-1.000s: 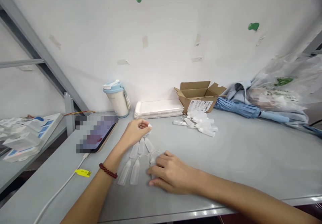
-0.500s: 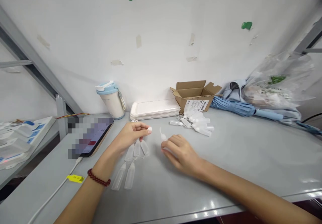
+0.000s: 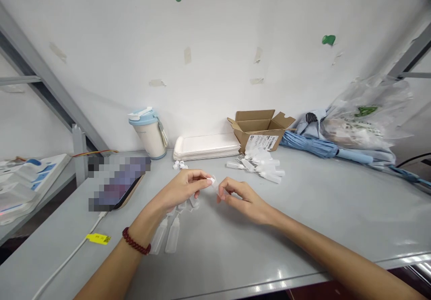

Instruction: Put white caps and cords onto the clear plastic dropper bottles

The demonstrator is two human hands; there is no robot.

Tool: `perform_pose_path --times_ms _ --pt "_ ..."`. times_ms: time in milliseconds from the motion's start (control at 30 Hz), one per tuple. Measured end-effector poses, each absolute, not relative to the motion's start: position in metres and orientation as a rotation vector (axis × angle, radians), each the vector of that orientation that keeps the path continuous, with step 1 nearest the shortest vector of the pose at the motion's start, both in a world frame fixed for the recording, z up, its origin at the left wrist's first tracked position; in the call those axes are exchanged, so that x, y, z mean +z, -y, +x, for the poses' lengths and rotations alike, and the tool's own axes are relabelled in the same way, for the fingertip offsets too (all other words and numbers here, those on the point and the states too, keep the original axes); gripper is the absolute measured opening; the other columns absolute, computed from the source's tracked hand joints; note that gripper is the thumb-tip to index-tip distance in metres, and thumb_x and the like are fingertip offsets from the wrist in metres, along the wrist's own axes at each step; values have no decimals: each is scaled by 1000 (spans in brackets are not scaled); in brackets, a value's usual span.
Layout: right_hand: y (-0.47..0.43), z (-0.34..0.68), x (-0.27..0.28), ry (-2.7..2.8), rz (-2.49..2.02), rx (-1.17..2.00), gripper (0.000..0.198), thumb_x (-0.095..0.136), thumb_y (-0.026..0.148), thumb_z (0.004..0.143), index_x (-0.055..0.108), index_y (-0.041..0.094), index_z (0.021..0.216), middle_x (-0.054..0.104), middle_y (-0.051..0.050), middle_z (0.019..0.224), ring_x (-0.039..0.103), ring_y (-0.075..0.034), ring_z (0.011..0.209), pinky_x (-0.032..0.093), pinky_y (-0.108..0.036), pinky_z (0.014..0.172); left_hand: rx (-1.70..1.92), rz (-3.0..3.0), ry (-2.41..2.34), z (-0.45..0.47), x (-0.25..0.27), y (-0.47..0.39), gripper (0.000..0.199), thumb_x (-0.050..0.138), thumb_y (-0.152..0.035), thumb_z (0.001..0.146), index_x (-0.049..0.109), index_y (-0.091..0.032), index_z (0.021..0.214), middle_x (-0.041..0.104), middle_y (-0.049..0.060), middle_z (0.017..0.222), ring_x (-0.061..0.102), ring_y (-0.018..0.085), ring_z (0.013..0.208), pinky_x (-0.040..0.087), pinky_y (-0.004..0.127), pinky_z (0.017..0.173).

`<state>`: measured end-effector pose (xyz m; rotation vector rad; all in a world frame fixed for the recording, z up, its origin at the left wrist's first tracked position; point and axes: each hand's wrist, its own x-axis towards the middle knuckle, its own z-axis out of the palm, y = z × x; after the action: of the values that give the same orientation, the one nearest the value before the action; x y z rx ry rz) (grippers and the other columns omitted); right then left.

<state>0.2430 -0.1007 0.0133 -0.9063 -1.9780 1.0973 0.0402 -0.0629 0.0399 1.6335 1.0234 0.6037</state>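
Thumb and fingers of my left hand (image 3: pixel 185 188) pinch a small white cap (image 3: pixel 212 180). My right hand (image 3: pixel 245 201) grips a small translucent squeeze bottle (image 3: pixel 216 187), its tip up against the cap. Whether the cap is seated on the tip I cannot tell. Several similar bottles (image 3: pixel 173 236) lie under and in front of my left hand, partly hidden by it. Behind that hand sit several loose white caps (image 3: pixel 182 165). A heap of bottles (image 3: pixel 266 163) lies farther back on the right.
An open cardboard box (image 3: pixel 257 131) stands by the wall beside a stack of white trays (image 3: pixel 208 146). A blue-lidded tumbler (image 3: pixel 148 134) and a phone (image 3: pixel 129 190) with a cable are on the left. A blue umbrella (image 3: pixel 310 143) and plastic bag (image 3: pixel 365 116) occupy the back right.
My hands have come together. The cap in my left hand has moved right to the bottle's tip, while the bottle in my right hand now leans toward it.
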Motion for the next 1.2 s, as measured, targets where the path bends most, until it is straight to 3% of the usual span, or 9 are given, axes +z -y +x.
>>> perform_pose_path --times_ms 233,400,500,667,933,1100,1200 --pt "98 243 12 1620 -801 1467 13 45 32 91 45 21 84 54 -1 76 43 -14 70 33 -29 68 649 1717 -938 44 39 65 26 57 -41 81 66 -17 85 55 -1 71 46 9 58 40 23 56" --pt "94 243 10 1243 -671 1805 10 48 28 88 41 22 88 45 3 67 37 -11 59 30 -26 62 718 1712 -879 46 40 66 27 59 -36 80 66 -17 98 61 4 89 52 12 70 45 24 63" --pt "93 244 11 1258 -682 1786 11 50 29 86 41 22 88 44 4 66 37 -11 59 29 -26 61 722 1722 -901 47 39 66 26 57 -38 82 66 -17 94 62 2 84 52 11 65 44 25 63" --pt "94 245 12 1283 -683 1774 12 50 30 86 41 23 88 41 5 63 36 -11 59 29 -25 61 674 1705 -1014 50 37 68 36 51 -47 83 61 -15 69 57 0 64 53 12 57 42 24 59" --pt "92 247 12 1281 -701 1812 10 47 30 87 40 22 88 38 6 60 31 -10 56 30 -25 58 608 1776 -961 47 45 71 30 52 -45 83 64 -18 91 59 0 76 57 13 63 43 24 62" --pt "92 247 12 1279 -736 1829 12 49 32 86 41 23 87 38 7 58 32 -10 54 30 -24 57 591 1775 -1022 48 40 70 40 48 -51 84 58 -15 68 59 2 65 55 13 58 42 23 54" --pt "93 246 12 1250 -721 1864 14 50 34 86 41 23 87 36 7 58 31 -9 52 30 -23 55 609 1812 -1054 51 39 73 41 47 -51 84 55 -16 64 57 0 59 52 12 55 39 22 51"
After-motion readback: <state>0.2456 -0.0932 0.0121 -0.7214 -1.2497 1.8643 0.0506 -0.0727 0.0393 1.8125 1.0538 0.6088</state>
